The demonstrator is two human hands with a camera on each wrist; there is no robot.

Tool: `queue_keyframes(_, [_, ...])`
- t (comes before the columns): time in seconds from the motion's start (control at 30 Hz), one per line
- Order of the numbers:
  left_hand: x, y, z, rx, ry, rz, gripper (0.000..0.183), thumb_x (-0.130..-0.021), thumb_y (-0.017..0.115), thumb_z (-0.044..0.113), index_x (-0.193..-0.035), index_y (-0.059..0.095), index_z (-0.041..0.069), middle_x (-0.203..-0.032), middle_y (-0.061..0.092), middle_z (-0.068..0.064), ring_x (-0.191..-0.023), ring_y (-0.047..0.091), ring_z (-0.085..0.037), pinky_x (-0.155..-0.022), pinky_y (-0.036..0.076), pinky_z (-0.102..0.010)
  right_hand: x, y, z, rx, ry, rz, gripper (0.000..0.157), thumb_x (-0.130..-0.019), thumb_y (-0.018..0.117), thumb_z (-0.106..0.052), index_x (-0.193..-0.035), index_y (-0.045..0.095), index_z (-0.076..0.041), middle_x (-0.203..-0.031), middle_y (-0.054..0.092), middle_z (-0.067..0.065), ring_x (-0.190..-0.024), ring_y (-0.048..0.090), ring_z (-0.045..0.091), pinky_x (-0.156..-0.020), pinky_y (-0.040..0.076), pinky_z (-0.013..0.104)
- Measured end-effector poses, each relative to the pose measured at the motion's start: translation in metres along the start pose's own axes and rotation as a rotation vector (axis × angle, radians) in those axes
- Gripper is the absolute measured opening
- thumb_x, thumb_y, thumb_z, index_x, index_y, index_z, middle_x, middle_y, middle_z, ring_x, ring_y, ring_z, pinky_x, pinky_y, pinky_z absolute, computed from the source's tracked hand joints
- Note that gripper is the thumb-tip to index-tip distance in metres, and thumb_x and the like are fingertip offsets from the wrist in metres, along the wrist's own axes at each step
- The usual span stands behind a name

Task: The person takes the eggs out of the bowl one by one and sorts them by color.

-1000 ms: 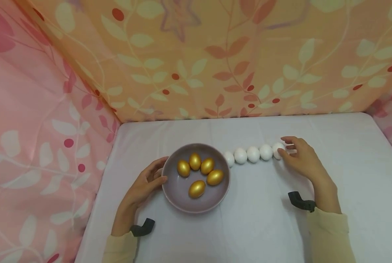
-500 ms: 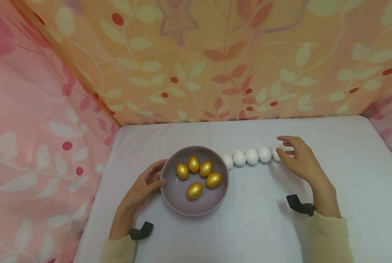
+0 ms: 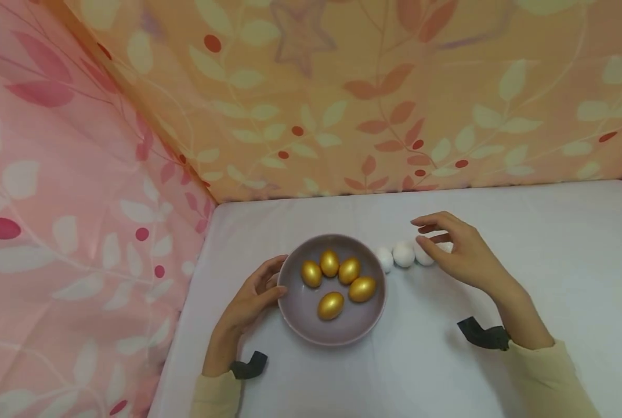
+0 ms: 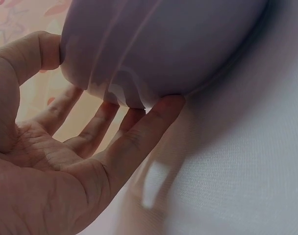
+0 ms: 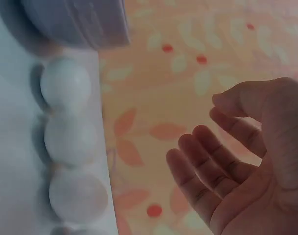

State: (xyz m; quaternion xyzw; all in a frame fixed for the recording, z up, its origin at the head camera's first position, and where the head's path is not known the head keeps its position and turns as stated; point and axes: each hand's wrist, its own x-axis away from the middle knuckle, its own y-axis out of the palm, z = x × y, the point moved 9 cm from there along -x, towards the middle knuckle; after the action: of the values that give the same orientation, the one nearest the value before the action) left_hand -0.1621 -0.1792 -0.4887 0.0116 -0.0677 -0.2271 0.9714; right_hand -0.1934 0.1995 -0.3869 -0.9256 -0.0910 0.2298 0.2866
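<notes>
At the left, we see the left hand [image 3: 252, 301] gripping the mauve bowl [image 3: 302, 310], thumb at the rim and fingers against the outer wall. The bowl stands on the white table [image 3: 394, 360], and inside it we count five golden eggs [image 3: 362, 289]. Further right lies a row of white eggs [image 3: 404, 254], and above its right end we find the right hand [image 3: 465, 249], its fingers relaxed and free

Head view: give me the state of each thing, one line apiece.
Bowl: upright, uncovered.
Left hand: holding the bowl's side.
Right hand: fingers relaxed, holding nothing.
Gold eggs: five, lying in the bowl, visible sides whole.
White eggs: in a row on the table, partly hidden by the right hand.
</notes>
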Motion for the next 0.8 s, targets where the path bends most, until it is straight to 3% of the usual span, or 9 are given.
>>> queue_keyframes(0.13, [-0.003, 0.003, -0.006, 0.004, -0.008, -0.004, 0.068, -0.101, 0.066, 0.004, -0.162, 0.037, 0.011, -0.156, 0.047, -0.014, -0.131, 0.061, -0.016, -0.094, 0.061, -0.033, -0.009, 0.028, -0.024, -0.022, -0.080, -0.122, 0.035, -0.093, 0.076, 0.001, -0.126, 0.070, -0.010, -0.120, 0.071, 0.003, -0.106, 0.068, 0.006, -0.089, 0.061, 0.024])
queue_keyframes(0.23, [-0.003, 0.002, -0.005, 0.004, -0.009, -0.012, 0.067, -0.102, 0.065, 0.003, -0.162, 0.036, 0.011, -0.155, 0.048, -0.010, -0.130, 0.061, -0.015, -0.094, 0.061, -0.034, -0.015, 0.055, -0.044, -0.028, -0.112, -0.245, 0.032, -0.095, 0.076, -0.005, -0.125, 0.070, -0.011, -0.120, 0.070, 0.000, -0.108, 0.069, 0.017, -0.090, 0.063, 0.036])
queue_keyframes(0.5, [-0.001, -0.007, 0.001, -0.010, -0.013, -0.021, 0.067, -0.102, 0.063, 0.002, -0.162, 0.035, 0.011, -0.155, 0.048, -0.008, -0.130, 0.062, -0.013, -0.092, 0.062, -0.033, -0.019, 0.126, -0.084, 0.058, -0.165, -0.555, 0.027, -0.100, 0.073, -0.024, -0.127, 0.070, -0.021, -0.123, 0.066, -0.006, -0.108, 0.065, 0.016, -0.095, 0.056, 0.032])
queue_keyframes(0.7, [-0.003, -0.004, -0.003, -0.007, 0.001, -0.029, 0.067, -0.102, 0.063, 0.001, -0.162, 0.035, 0.010, -0.155, 0.050, -0.006, -0.131, 0.062, -0.011, -0.092, 0.061, -0.031, -0.016, 0.156, -0.098, 0.168, -0.256, -0.684, 0.028, -0.099, 0.073, -0.020, -0.127, 0.071, -0.020, -0.126, 0.065, -0.003, -0.113, 0.061, 0.014, -0.101, 0.053, 0.032])
queue_keyframes(0.8, [-0.004, -0.001, -0.004, 0.009, 0.006, -0.030, 0.068, -0.102, 0.063, 0.001, -0.163, 0.034, 0.010, -0.154, 0.049, -0.008, -0.130, 0.062, -0.010, -0.091, 0.061, -0.031, -0.014, 0.165, -0.099, 0.219, -0.263, -0.752, 0.028, -0.097, 0.070, -0.012, -0.123, 0.073, -0.022, -0.128, 0.066, -0.004, -0.115, 0.062, 0.014, -0.104, 0.051, 0.036])
